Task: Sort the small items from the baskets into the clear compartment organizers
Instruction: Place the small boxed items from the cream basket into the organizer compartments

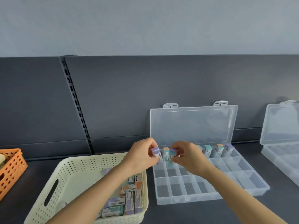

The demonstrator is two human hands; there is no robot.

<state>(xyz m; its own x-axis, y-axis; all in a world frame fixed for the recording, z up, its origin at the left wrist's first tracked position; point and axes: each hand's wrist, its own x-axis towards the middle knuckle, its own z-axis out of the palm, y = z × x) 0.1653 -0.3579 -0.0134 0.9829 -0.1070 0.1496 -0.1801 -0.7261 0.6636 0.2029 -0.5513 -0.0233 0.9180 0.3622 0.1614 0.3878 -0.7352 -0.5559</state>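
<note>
A clear compartment organizer [210, 194] lies open on the dark shelf, its lid [192, 125] leaning on the back panel. My left hand [142, 155] pinches a purple-capped small box [156, 153] over the organizer's back left corner. My right hand [188, 156] grips a teal-capped small box [171, 157] just right of it, beside an orange-capped one [166, 152] standing in the back row. More capped boxes [220, 149] stand in the back row to the right. A cream perforated basket [69, 178] at the left holds several more boxes [127, 199].
An orange perforated basket [11, 167] sits at the far left edge. A second clear organizer [281, 152] with its lid up stands at the far right. A slotted upright [77, 107] runs down the dark back panel.
</note>
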